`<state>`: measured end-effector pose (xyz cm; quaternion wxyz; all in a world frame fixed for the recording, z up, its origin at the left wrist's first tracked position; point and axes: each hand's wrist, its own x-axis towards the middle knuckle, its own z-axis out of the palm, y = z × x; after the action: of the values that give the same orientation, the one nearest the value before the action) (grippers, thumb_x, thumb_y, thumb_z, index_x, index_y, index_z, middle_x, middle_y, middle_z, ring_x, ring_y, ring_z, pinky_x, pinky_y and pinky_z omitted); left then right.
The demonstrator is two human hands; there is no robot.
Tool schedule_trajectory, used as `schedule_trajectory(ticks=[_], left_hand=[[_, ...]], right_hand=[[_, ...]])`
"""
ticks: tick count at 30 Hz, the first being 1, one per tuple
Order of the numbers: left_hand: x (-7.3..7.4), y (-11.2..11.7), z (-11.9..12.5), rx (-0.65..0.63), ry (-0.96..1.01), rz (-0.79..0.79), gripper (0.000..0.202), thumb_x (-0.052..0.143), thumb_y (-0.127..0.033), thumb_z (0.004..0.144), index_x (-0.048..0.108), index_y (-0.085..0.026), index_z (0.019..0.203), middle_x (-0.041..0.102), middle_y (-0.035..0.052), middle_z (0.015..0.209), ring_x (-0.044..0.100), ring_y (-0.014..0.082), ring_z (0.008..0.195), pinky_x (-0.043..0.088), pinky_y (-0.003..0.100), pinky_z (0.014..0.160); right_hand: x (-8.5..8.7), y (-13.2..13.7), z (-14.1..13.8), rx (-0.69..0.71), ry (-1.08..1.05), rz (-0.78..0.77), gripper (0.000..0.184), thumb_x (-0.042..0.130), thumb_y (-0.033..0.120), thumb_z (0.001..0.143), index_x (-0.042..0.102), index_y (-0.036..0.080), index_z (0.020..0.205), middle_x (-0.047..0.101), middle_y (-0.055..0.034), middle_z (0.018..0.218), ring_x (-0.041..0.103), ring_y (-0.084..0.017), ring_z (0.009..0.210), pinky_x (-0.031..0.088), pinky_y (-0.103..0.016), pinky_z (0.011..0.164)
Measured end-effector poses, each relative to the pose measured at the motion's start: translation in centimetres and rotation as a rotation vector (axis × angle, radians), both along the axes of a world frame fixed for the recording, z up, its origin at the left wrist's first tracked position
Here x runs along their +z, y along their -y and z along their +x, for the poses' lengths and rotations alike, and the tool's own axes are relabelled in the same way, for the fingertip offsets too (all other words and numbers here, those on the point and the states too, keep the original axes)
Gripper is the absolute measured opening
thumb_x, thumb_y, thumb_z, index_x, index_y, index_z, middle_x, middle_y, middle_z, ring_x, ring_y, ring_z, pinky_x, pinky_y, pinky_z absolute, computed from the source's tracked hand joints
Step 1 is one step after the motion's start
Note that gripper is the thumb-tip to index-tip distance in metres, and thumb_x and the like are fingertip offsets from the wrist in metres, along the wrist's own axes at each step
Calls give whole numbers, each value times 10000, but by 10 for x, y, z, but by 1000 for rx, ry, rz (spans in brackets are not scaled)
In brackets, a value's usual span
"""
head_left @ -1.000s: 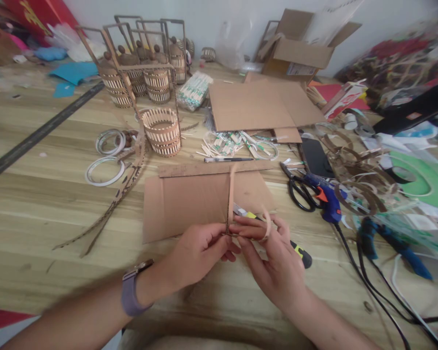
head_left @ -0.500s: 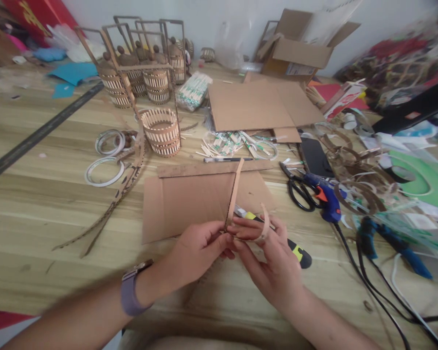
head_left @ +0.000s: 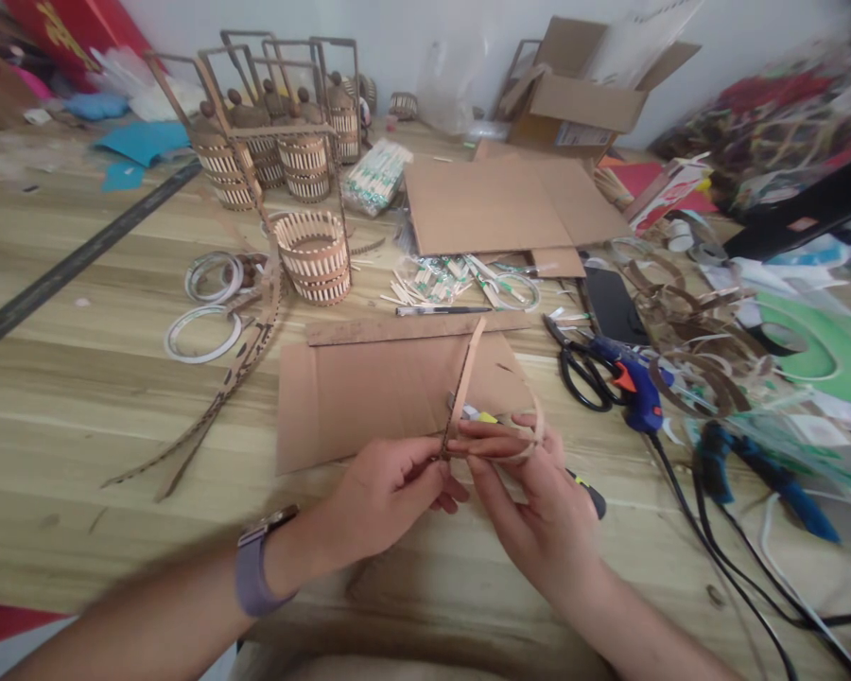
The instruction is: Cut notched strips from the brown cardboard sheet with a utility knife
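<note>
My left hand (head_left: 390, 492) and my right hand (head_left: 531, 501) meet above the wooden table, both pinched on a thin cardboard strip (head_left: 466, 378). One end of the strip sticks up and leans to the right. The other end curls in a loop around my right fingers. Beneath my hands lies a flat cardboard sheet (head_left: 369, 392) and a utility knife (head_left: 581, 487) with a black and yellow handle. A purple watch sits on my left wrist.
A small slatted basket (head_left: 316, 255) stands beyond the sheet, with several handled baskets (head_left: 276, 142) behind it. Tape rolls (head_left: 205, 331) lie at left. Scissors (head_left: 585, 374), a blue glue gun (head_left: 638, 388) and cables lie at right. Cardboard sheets and an open box (head_left: 574, 95) are further back.
The strip's upright end has tilted further to the right. The loop at my right fingers has swung outward and widened. Both hands stay in nearly the same place.
</note>
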<state>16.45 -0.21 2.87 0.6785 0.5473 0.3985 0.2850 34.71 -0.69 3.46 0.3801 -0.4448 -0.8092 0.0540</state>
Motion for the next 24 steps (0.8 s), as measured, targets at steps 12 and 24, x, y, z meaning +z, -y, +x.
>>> schedule_trajectory(ticks=[12,24], left_hand=[[-4,-1,-1,14,-82,102,363,468,-448,1004,672,-150,1035,724,61,922,684,177,836,530,261,745],[-3,0,1,-21,-14,12,363,475,-416,995,664,-141,1138,735,86,964,712,189,858,575,299,784]], right_hand=[[-5,1,-3,51,-19,38,106,588,158,948,587,257,986,796,4,945,745,-192,962,419,-392,973],[-7,1,-1,-9,0,11,113,544,168,962,555,280,977,795,5,951,747,-205,929,432,-412,961]])
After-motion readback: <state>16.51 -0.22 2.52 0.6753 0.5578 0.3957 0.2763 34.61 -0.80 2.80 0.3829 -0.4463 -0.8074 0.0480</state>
